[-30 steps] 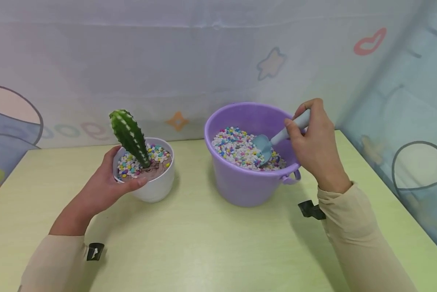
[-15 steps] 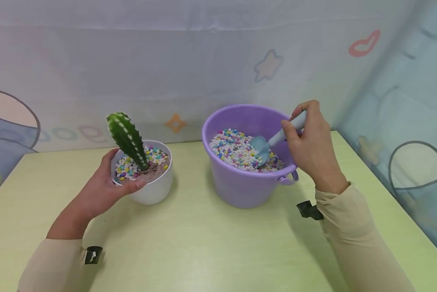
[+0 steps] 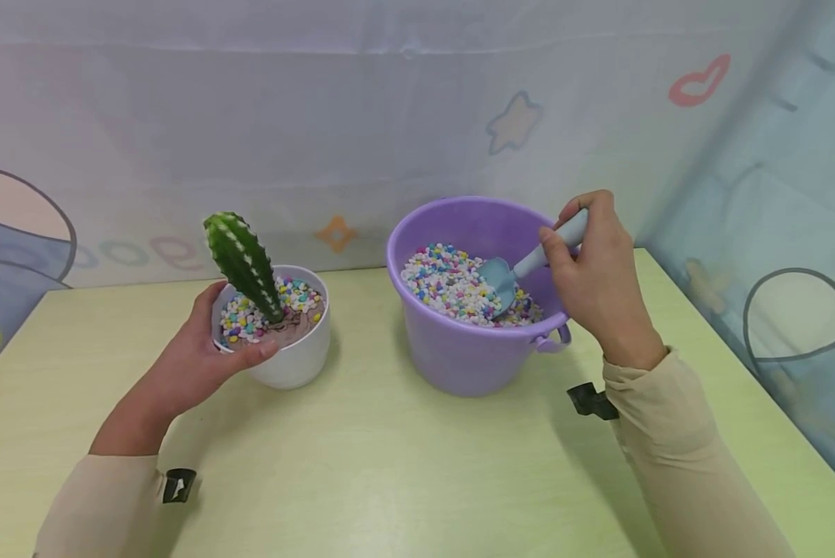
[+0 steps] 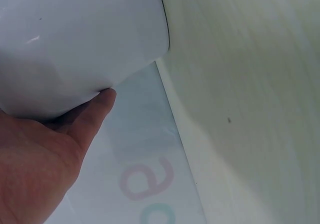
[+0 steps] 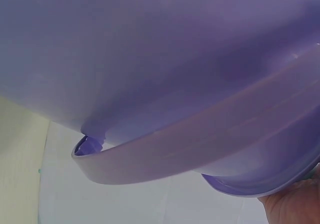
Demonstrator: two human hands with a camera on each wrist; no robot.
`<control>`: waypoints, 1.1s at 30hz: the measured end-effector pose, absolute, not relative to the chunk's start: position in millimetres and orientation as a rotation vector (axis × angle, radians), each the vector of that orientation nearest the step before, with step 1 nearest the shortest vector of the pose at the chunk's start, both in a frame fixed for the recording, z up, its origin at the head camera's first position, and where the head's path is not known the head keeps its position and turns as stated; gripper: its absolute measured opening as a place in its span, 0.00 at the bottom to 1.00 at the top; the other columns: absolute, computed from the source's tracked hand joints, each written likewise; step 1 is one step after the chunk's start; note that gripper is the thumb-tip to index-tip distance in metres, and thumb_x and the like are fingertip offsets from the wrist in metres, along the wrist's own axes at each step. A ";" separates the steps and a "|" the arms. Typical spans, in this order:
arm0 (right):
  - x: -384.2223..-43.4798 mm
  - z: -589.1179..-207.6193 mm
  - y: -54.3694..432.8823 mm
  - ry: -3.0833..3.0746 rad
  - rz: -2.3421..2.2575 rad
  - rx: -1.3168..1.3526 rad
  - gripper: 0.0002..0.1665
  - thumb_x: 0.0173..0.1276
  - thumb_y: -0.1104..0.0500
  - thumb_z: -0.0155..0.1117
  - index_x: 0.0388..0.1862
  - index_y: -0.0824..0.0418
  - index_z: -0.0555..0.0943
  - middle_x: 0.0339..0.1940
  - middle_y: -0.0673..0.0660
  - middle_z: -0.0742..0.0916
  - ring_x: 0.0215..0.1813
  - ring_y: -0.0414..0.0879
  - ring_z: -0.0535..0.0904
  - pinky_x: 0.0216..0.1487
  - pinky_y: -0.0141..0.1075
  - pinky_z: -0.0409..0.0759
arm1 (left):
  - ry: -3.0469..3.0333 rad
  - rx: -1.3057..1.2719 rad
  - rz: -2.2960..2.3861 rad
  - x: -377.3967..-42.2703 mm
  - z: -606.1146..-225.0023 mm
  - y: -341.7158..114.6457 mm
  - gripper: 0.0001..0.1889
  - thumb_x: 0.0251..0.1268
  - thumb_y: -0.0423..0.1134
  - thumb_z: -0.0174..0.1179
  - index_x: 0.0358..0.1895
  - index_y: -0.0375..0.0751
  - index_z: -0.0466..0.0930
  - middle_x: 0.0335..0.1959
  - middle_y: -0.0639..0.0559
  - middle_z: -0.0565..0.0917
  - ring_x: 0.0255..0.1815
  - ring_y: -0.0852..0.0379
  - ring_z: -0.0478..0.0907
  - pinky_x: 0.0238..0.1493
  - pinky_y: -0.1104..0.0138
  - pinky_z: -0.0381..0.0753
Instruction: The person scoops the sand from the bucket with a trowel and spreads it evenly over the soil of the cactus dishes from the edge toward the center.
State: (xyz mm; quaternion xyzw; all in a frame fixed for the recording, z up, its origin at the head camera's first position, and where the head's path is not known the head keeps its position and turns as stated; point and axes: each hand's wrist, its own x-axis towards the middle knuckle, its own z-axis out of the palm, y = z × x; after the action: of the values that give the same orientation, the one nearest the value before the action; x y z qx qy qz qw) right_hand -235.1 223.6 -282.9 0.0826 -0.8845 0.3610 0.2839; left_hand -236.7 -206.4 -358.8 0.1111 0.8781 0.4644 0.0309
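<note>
right of centre in the head view, the blue scoop [image 3: 502, 285] has its blade in the coloured pebbles [image 3: 439, 283] of the purple bucket [image 3: 459, 360], its handle pinched by the right hand [image 3: 600, 279]. left of centre, the left hand [image 3: 194, 360] grips the white pot [image 3: 297, 366], thumb at the near rim, with the cactus [image 3: 244, 263] leaning left from brown soil [image 3: 297, 329]. scoop, pot and grips barely differ from the preceding second, so the work seems paused mid-dig, no load yet lifted clear.
</note>
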 end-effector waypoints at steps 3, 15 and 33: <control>-234.5 -282.5 223.4 -2.367 0.967 0.219 0.16 0.75 0.59 0.56 0.51 0.68 0.65 0.36 0.60 0.77 0.28 0.50 0.72 0.28 0.37 0.69 | 2.708 0.351 1.428 -237.1 -358.3 -206.4 0.54 0.63 0.45 0.68 0.78 0.38 0.32 0.68 0.32 0.61 0.65 0.39 0.62 0.59 0.50 0.64; -235.8 -283.7 224.0 -2.364 0.975 0.229 0.14 0.75 0.59 0.56 0.50 0.67 0.65 0.34 0.58 0.79 0.26 0.48 0.76 0.29 0.37 0.68 | 2.703 0.367 1.435 -237.5 -358.4 -206.1 0.54 0.63 0.45 0.68 0.77 0.38 0.33 0.68 0.32 0.60 0.66 0.40 0.62 0.59 0.57 0.65; -233.7 -284.5 222.0 -2.366 0.930 0.172 0.15 0.75 0.55 0.56 0.49 0.64 0.66 0.30 0.59 0.81 0.25 0.49 0.75 0.26 0.34 0.69 | 2.666 0.354 1.474 -236.0 -358.8 -210.1 0.55 0.63 0.47 0.68 0.78 0.41 0.33 0.69 0.37 0.60 0.65 0.43 0.64 0.55 0.66 0.69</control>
State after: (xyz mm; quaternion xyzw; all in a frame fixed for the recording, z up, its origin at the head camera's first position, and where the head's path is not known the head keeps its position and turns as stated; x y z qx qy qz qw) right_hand -233.7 222.0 -284.5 0.0646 -0.8879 0.3490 0.2926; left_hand -236.0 -210.1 -358.8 0.1155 0.8686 0.4803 0.0375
